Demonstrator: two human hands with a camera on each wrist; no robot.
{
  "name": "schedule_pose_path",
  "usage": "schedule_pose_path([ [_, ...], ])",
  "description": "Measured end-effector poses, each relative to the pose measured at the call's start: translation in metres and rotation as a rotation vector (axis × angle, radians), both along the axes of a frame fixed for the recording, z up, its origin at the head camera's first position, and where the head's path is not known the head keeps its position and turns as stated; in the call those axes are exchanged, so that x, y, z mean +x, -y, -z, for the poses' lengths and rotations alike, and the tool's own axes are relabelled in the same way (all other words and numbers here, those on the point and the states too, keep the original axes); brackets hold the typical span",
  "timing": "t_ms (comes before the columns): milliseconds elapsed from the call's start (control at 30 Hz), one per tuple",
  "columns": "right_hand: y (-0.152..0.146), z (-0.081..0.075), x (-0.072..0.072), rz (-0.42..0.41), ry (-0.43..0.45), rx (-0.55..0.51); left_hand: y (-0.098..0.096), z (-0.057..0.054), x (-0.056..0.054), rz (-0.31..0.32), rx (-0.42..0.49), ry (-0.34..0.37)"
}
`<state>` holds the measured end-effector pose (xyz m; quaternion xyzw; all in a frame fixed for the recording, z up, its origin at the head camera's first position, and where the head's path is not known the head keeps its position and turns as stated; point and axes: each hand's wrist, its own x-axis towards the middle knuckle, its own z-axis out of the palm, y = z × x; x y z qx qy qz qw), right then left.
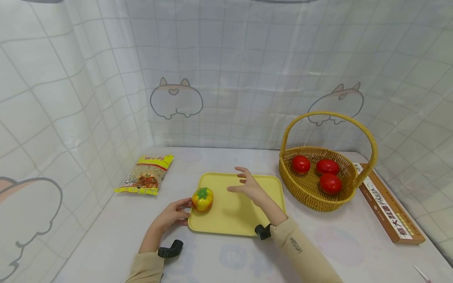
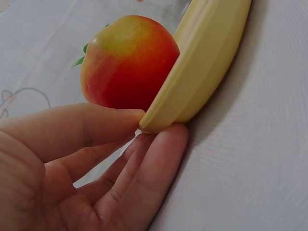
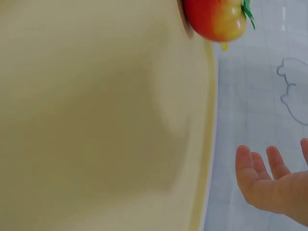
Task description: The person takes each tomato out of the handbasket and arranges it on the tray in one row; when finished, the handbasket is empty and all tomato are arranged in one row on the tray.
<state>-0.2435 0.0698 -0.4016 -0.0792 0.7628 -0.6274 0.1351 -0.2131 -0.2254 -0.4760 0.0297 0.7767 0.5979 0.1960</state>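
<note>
A yellow tray (image 1: 237, 222) lies on the table in front of me. On its left side sits a red-and-yellow tomato (image 1: 202, 199) with a green leafy top. My left hand (image 1: 170, 215) is at the tray's left edge; in the left wrist view, its thumb and fingers (image 2: 161, 166) pinch the tray rim (image 2: 207, 72) just below the tomato (image 2: 130, 62). Over the tray's right half hovers my right hand (image 1: 250, 188), fingers spread and slightly bent, holding nothing. The right wrist view has this hand (image 3: 274, 190) apart from the tray surface (image 3: 96, 120).
A wicker basket (image 1: 301, 193) with a tall handle stands at the right, three red fruits (image 1: 330, 184) inside. Beside it lies a long brown pasta box (image 1: 393, 204). A noodle bag (image 1: 145, 177) lies at the back left. A thin white stick (image 1: 421, 273) is at front right.
</note>
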Motion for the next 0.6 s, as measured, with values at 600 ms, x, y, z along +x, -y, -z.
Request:
schedule_pose_path([
  [600, -0.066, -0.010, -0.007, 0.060, -0.042, 0.010, 0.000, 0.000, 0.000, 0.005, 0.010, 0.001],
])
